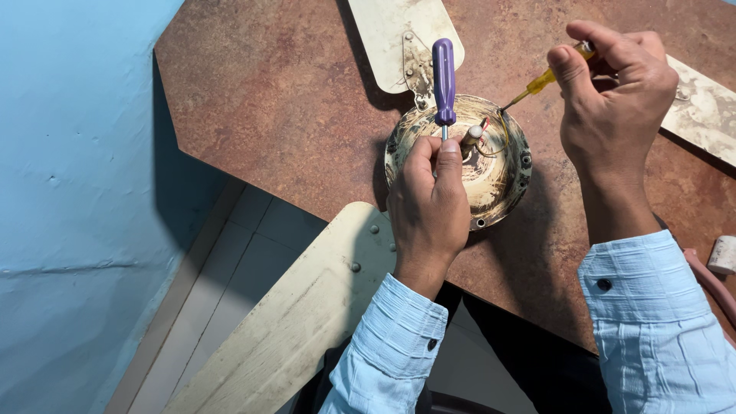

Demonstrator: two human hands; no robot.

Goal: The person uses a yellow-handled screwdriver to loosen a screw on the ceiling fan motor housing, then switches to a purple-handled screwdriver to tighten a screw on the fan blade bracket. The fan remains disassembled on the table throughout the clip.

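Note:
A dirty cream ceiling fan lies on a brown table, its round motor hub (502, 180) in the middle. My left hand (429, 203) rests on the hub and pinches the shaft of a purple-handled screwdriver (444, 80), which stands upright. My right hand (613, 96) holds a yellow-handled screwdriver (540, 80), its thin tip slanting down to the hub's rim near red and yellow wires (484, 126). Three blades spread from the hub: one toward me (307, 307), one away (395, 34), one to the right (705, 107).
The brown mottled table (268, 100) has an angled edge at the left. Beyond it stand a blue wall (77, 192) and a pale tiled floor (238, 253). A pink object (709, 276) and a small pale block (723, 254) lie at the right edge.

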